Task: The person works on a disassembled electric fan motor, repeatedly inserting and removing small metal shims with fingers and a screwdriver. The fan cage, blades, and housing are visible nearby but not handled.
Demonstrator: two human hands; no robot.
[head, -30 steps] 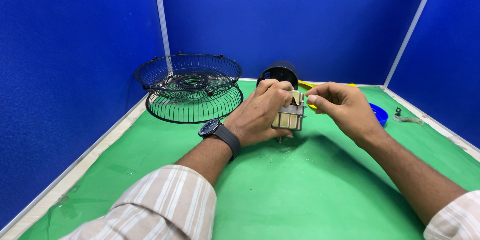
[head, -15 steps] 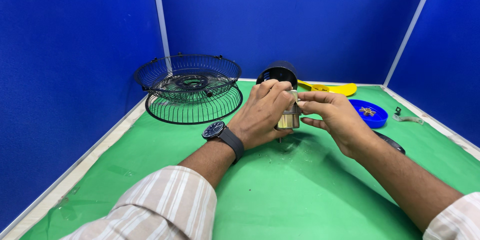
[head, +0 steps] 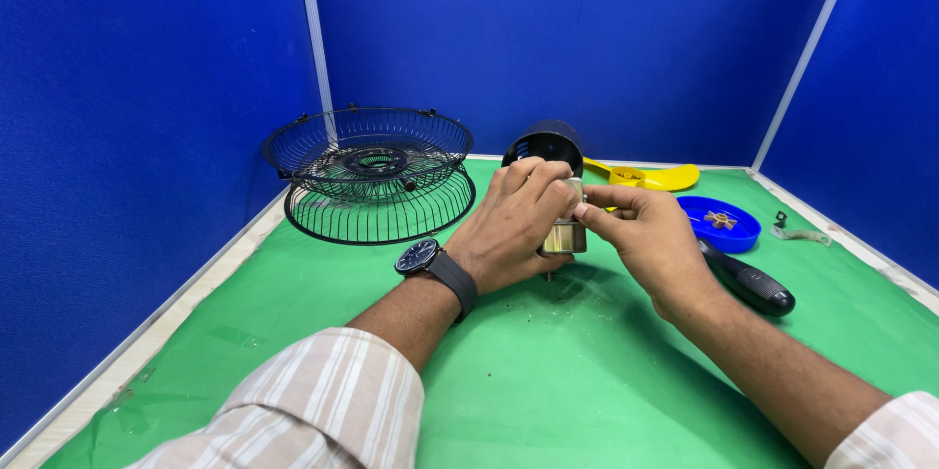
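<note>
We hold a small metal motor block (head: pixel 564 234) up over the green table (head: pixel 548 381), right in front of us, so both hands can get at it; our left hand (head: pixel 514 224) wraps round its left side and its top, with the fingers curled over, so the block sits steady and does not turn; that grip is pressed tight on the block. Our right hand (head: pixel 641 239) comes in from the other side; its thumb and first finger are pinched together at the top edge of the block, on something too small for us to see; we cannot tell what it is. A thin pin sticks down from the block toward the table, so the block hangs just above the cloth and does not rest on it.

Two black wire fan guards (head: pixel 377 176) lie stacked on the far left, well apart from our hands, so they are out of the way. A black round housing (head: pixel 545 144) stands just behind the hands. A yellow fan blade (head: pixel 650 177) lies by the back wall; a blue dish (head: pixel 724 223) with a little brown part in it sits on the right, near our right hand, so small bits stay together; a black-handled tool (head: pixel 748 280) lies just beside our right wrist, close enough to grab.
</note>
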